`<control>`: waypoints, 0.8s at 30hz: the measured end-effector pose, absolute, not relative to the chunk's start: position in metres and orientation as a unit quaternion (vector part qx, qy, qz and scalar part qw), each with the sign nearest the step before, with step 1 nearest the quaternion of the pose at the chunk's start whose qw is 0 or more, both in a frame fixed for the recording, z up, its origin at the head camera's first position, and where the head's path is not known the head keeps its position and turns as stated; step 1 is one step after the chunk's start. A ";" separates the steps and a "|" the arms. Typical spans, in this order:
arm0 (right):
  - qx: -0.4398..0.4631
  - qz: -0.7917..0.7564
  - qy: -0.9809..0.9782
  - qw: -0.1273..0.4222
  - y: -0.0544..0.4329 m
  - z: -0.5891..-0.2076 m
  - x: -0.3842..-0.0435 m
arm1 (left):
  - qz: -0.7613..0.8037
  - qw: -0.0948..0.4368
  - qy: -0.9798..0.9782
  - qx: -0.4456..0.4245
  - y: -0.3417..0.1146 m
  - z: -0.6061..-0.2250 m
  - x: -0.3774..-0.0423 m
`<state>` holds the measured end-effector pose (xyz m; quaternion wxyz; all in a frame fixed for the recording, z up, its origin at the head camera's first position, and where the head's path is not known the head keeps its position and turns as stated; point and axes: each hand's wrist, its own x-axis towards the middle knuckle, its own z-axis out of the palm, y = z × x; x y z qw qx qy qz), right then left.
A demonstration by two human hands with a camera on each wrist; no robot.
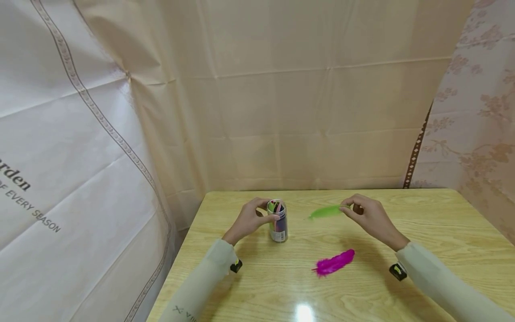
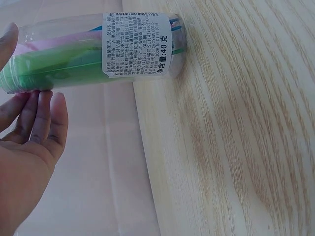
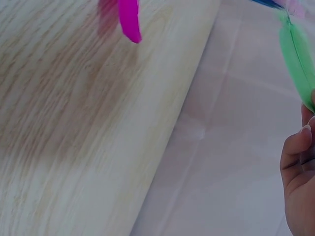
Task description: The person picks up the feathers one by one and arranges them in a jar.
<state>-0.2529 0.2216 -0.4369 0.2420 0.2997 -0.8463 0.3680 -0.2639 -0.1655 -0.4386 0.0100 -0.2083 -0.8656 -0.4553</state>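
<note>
My left hand (image 1: pixel 248 220) grips a clear jar (image 1: pixel 278 230) near its open top, thumb on one side and fingers on the other. Several coloured feathers are packed inside, and green, pink and blue show through its wall in the left wrist view, beside a white printed label (image 2: pixel 138 46). To the right, my right hand (image 1: pixel 371 218) pinches a green feather (image 1: pixel 327 211) by one end between thumb and fingers. Its thin quill end points left toward the jar. A magenta feather (image 1: pixel 335 264) lies on the table, nearer to me than both hands.
The wood-grain table (image 1: pixel 434 223) has its far edge close behind the jar. A beige cloth (image 1: pixel 273 112) hangs beyond it. White printed fabric (image 1: pixel 80 179) drapes at the left, and floral fabric (image 1: pixel 479 116) hangs at the right.
</note>
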 end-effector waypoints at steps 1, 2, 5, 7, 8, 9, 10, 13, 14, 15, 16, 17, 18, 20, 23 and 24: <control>0.298 0.368 -0.847 0.242 0.221 -0.436 -0.254 | -0.456 0.010 -0.865 -0.208 -0.166 -0.439 -0.264; 0.298 0.369 -0.847 0.241 0.220 -0.436 -0.254 | -0.456 0.010 -0.865 -0.208 -0.166 -0.439 -0.264; 0.296 0.372 -0.847 0.239 0.216 -0.433 -0.256 | -0.455 0.011 -0.866 -0.207 -0.166 -0.439 -0.264; 0.293 0.372 -0.848 0.239 0.213 -0.431 -0.258 | -0.455 0.011 -0.866 -0.208 -0.166 -0.439 -0.264; 0.291 0.371 -0.849 0.241 0.212 -0.430 -0.259 | -0.454 0.011 -0.866 -0.208 -0.166 -0.440 -0.264; 0.288 0.370 -0.849 0.242 0.210 -0.429 -0.260 | -0.454 0.011 -0.866 -0.209 -0.166 -0.440 -0.264; 0.287 0.370 -0.849 0.245 0.209 -0.428 -0.260 | -0.453 0.012 -0.866 -0.209 -0.166 -0.440 -0.264; 0.283 0.371 -0.848 0.252 0.205 -0.427 -0.263 | -0.452 0.013 -0.867 -0.211 -0.166 -0.441 -0.265; 0.283 0.373 -0.846 0.254 0.204 -0.428 -0.264 | -0.452 0.013 -0.867 -0.211 -0.167 -0.441 -0.265; 0.284 0.375 -0.844 0.256 0.203 -0.428 -0.264 | -0.452 0.013 -0.867 -0.211 -0.167 -0.441 -0.265; 0.285 0.376 -0.843 0.258 0.201 -0.427 -0.265 | -0.453 0.013 -0.867 -0.210 -0.166 -0.441 -0.265; 0.284 0.377 -0.843 0.259 0.200 -0.427 -0.266 | -0.453 0.013 -0.867 -0.210 -0.166 -0.441 -0.264; 0.283 0.377 -0.843 0.259 0.199 -0.427 -0.266 | -0.453 0.013 -0.866 -0.210 -0.166 -0.441 -0.264; 0.281 0.377 -0.844 0.258 0.197 -0.426 -0.267 | -0.453 0.013 -0.866 -0.210 -0.166 -0.440 -0.264; 0.278 0.374 -0.847 0.257 0.193 -0.423 -0.269 | -0.453 0.013 -0.866 -0.210 -0.166 -0.440 -0.264; 0.277 0.374 -0.847 0.257 0.192 -0.422 -0.269 | -0.454 0.012 -0.866 -0.210 -0.166 -0.440 -0.264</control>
